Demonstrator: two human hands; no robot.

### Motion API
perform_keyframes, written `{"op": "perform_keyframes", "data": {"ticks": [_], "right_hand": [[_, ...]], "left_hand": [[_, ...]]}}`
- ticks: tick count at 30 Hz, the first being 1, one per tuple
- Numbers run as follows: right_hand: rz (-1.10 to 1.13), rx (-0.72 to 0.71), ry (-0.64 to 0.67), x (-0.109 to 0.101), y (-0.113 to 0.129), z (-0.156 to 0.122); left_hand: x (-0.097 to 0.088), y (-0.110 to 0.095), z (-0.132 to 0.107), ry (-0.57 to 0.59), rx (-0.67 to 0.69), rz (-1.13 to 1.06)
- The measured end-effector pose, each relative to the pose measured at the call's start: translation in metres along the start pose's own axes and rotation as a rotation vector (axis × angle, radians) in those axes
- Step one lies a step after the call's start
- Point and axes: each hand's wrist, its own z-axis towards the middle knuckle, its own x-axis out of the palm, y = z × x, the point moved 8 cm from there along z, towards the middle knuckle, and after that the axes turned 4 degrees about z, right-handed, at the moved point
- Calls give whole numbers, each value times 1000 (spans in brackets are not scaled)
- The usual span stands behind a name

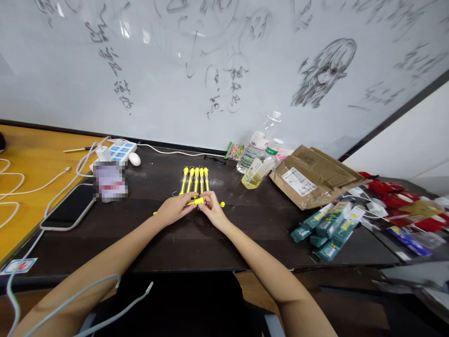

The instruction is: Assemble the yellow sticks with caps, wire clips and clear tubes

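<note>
Both hands meet over the dark desk at a yellow tapered piece (196, 201), a part with a wider end to the right. My left hand (174, 209) pinches its narrow left side. My right hand (214, 211) has its fingers closed on the wide end. Just beyond my fingertips lies a row of several slim yellow-and-clear tubes (191, 180) with wire loops on their tops; they look like spring scales. My hands cover their near ends. A small yellow cap-like piece (222, 204) rests right of my right hand, and another bit of yellow shows beside my left wrist.
Left are a phone (68, 208), a power strip (122, 152), a white mouse (134, 159) and cables. Two bottles (259, 171), a cardboard parcel (312, 175) and green boxes (333, 229) stand or lie to the right. A whiteboard (157, 93) rises behind the desk.
</note>
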Motion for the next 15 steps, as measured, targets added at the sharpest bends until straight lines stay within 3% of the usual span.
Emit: {"op": "perform_keyframes", "data": {"ticks": [8, 11, 15], "right_hand": [[141, 140, -128, 0, -14, 2], [78, 114, -167, -4, -10, 2], [-151, 10, -232, -11, 4, -3]], "left_hand": [[-7, -4, -1, -75, -47, -68], [-7, -8, -1, -96, -92, -129], [7, -7, -3, -15, -241, -360]]}}
